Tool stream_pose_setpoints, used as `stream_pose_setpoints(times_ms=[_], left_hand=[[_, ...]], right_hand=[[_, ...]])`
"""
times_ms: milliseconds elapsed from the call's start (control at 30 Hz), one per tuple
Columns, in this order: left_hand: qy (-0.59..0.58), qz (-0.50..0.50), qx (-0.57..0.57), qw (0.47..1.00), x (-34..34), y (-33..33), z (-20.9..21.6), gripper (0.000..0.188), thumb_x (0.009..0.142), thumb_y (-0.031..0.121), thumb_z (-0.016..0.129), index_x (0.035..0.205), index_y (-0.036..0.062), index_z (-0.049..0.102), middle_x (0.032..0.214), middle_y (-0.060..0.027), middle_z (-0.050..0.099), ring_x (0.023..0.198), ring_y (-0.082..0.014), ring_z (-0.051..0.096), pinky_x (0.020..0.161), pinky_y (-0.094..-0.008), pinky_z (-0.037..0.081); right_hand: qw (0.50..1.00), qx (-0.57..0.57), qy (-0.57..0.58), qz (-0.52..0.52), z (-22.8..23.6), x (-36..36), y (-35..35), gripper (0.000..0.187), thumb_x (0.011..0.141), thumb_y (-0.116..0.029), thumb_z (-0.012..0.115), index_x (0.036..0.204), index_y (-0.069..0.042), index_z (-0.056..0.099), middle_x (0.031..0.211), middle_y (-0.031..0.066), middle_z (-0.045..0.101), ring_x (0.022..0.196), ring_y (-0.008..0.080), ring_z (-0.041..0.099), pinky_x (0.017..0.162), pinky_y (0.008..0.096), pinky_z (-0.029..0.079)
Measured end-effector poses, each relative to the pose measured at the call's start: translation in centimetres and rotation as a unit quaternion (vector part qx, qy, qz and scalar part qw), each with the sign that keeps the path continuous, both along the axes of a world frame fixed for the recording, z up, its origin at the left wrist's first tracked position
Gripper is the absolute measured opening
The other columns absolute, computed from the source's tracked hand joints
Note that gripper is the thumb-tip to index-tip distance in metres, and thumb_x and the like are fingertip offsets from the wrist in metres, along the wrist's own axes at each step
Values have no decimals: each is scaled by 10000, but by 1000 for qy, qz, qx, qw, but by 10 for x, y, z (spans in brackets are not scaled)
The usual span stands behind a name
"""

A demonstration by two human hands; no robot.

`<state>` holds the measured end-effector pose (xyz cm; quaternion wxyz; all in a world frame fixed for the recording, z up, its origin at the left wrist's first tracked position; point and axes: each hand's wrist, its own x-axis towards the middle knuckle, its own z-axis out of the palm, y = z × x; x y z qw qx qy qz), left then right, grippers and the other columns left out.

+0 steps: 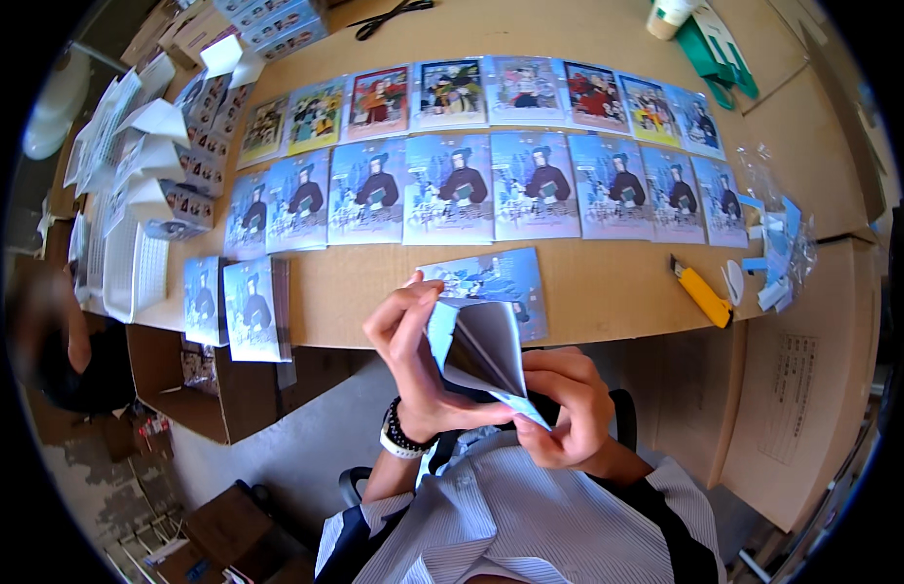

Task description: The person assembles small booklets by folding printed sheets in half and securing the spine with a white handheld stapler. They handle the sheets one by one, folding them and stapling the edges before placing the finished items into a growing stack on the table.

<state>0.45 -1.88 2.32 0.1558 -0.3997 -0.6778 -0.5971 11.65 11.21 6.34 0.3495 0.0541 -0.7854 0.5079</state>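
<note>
A light-blue paper sleeve or packet (483, 343), its pale grey inside showing through the gaping end, is in both my hands in front of the table's near edge. My left hand (405, 352) holds its left side, with the thumb stretched along the bottom. On the lower right, my right hand (571, 407) pinches the bottom corner between thumb and fingers. Whatever is deep inside the packet is too dark to make out. Just behind it, a blue printed packet (528, 282) lies on the table, partly hidden by my left hand.
Two rows of printed packets (449, 190) span the table; two stacks (253, 311) stand front left. White baskets and small boxes (184, 185) fill the left. At right lie a yellow cutter (703, 294) and plastic scraps (778, 253); black scissors (389, 18) lie far back. Another person (77, 341) is at left.
</note>
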Motion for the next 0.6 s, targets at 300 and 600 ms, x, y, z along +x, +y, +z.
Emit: stream_pose_setpoints(times_ms=[300, 600], left_hand=[[19, 0, 28, 999, -3, 3, -2, 1215, 513, 657, 921, 1408, 13, 410, 1263, -152, 360, 1164, -349, 551, 1126, -628, 317], [25, 14, 29, 999, -4, -1, -2, 1216, 506, 657, 923, 1399, 10, 411, 1261, -157, 362, 1174, -353, 546, 1135, -633, 311]], right_hand=[[1000, 24, 5, 2, 0, 4, 0, 464, 731, -60, 781, 1156, 19, 611, 1141, 199, 690, 949, 310, 699, 789, 362, 574], [1000, 21, 9, 9, -1, 1, -4, 478, 715, -37, 784, 1157, 17, 610, 1156, 202, 685, 959, 313, 699, 796, 360, 574]])
